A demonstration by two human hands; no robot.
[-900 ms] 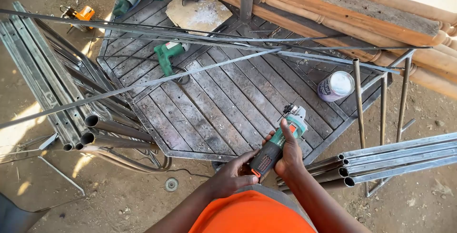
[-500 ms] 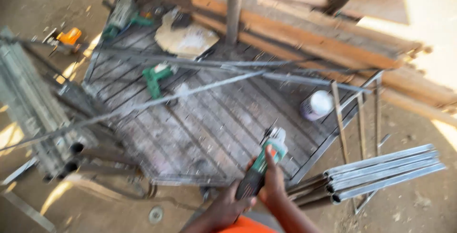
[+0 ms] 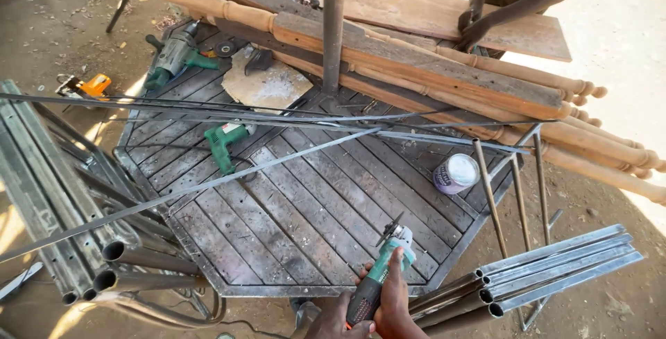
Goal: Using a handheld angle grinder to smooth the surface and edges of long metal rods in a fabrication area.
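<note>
While your view swung from the blur of a moment before, both your hands kept their wrap on the green angle grinder [image 3: 381,276] at the table's [image 3: 291,228] near edge: right hand [image 3: 395,304] closed round its body, left hand [image 3: 336,322] on the rear handle (disc raised, apparently not cutting).

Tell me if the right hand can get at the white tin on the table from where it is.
Probably yes: the right hand grips the angle grinder, but only bare slats lie between it and the white tin.
</note>
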